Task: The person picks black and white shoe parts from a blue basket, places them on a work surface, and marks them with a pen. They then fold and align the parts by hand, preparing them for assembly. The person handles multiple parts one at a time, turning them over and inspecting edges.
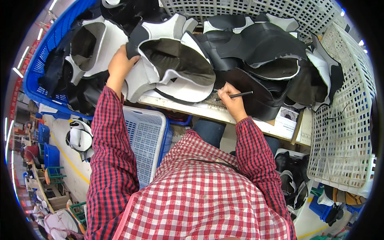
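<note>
On the workbench [192,107] in front of me lies a stitched shoe upper [186,89], black outside with white lining and a dark, gaping opening. My left hand [120,67] grips its black upper-left edge, thumb on the near side and fingers partly hidden. A slim black pen [242,94] sits in the closed fingers of my right hand [231,101], one end close to the bench beside the upper. Just right of that hand are a smooth dark piece [250,86] and a heap of black and white uppers [268,44].
More uppers fill a blue basket [34,80] at the left. White plastic crates stand behind the bench [248,9] and at the right [340,120]. Below the bench is a white basket [146,140]. A printed sheet [285,122] lies near the bench's right end.
</note>
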Demonstrator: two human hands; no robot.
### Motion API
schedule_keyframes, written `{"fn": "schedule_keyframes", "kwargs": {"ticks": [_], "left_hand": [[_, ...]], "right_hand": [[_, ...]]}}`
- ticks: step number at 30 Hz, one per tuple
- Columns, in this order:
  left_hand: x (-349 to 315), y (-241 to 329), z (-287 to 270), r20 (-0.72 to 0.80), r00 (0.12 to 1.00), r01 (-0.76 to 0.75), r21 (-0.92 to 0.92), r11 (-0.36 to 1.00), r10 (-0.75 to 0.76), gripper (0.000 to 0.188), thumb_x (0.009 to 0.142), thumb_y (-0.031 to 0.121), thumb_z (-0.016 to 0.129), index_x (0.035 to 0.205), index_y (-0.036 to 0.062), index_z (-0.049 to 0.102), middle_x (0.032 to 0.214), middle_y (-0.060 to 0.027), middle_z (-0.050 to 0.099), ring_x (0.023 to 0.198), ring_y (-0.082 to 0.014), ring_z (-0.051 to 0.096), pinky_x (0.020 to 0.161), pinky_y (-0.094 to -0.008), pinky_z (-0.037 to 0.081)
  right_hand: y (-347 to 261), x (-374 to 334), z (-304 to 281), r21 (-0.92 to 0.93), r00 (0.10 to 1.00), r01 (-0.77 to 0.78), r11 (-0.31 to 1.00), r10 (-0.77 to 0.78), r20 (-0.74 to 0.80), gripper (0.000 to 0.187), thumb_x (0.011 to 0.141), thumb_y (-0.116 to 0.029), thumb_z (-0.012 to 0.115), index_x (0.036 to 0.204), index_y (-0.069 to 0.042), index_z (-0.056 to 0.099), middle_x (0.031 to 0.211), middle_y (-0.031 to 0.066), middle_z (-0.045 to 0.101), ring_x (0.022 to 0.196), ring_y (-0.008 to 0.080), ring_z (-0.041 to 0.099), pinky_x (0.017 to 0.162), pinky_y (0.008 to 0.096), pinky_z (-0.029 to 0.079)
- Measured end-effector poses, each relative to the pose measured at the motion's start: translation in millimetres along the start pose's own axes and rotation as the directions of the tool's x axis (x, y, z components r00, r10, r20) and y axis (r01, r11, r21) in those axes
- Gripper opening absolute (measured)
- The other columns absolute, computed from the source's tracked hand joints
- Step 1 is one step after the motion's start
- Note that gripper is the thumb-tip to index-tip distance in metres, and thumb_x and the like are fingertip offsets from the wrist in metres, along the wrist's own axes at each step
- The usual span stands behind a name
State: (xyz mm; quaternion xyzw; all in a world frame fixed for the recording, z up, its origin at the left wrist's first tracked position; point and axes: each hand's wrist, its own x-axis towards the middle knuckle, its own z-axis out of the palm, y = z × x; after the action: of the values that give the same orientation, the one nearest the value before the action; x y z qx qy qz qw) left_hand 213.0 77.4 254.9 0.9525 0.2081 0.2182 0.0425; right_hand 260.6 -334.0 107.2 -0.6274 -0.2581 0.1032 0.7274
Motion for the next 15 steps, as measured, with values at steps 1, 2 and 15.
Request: {"fn": "schedule_keyframes", "kwargs": {"ticks": [1,2,15], "left_hand": [[-4,7,-5,0.021,0.998,0.052,0.056,0.997,-0.053,0.064,0.084,0.034,0.08,0.138,0.0071,0.06,0.115,-0.022,0.074,0.107,-0.0415,0.07,0.09,-0.0461,0.054],[-7,15,-15,-0.011,1.0,-0.011,-0.034,0.999,0.01,0.055,0.084,0.032,0.08,0.131,0.0071,0.064,0.11,-0.0217,0.075,0.105,-0.0417,0.07,0.089,-0.046,0.054],[92,223,-180,-0.59,0.759,-0.393,-0.079,0.916,0.274,0.021,0.084,0.007,0.066,0.101,-0.0055,0.068,0.096,-0.0295,0.071,0.092,-0.0489,0.069,0.08,-0.0483,0.055]], "right_hand": [[0,0,1,0.007,1.0,0.004,1.0,-0.004,0.009,0.03,0.097,-0.009,0.068,0.075,-0.005,0.047,0.072,-0.0039,0.042,0.069,0.0052,0.038,0.064,0.0257,0.035],[-1,0,1,0.001,1.0,-0.007,1.0,0.007,0.018,0.031,0.097,-0.009,0.068,0.075,-0.005,0.047,0.073,-0.0037,0.042,0.069,0.0055,0.038,0.064,0.0258,0.035],[-1,-6,-6,-0.012,0.993,-0.103,0.995,0.103,0.059,0.029,0.099,-0.015,0.067,0.077,-0.009,0.05,0.065,-0.0053,0.049,0.059,0.0033,0.042,0.058,0.024,0.034]]}}
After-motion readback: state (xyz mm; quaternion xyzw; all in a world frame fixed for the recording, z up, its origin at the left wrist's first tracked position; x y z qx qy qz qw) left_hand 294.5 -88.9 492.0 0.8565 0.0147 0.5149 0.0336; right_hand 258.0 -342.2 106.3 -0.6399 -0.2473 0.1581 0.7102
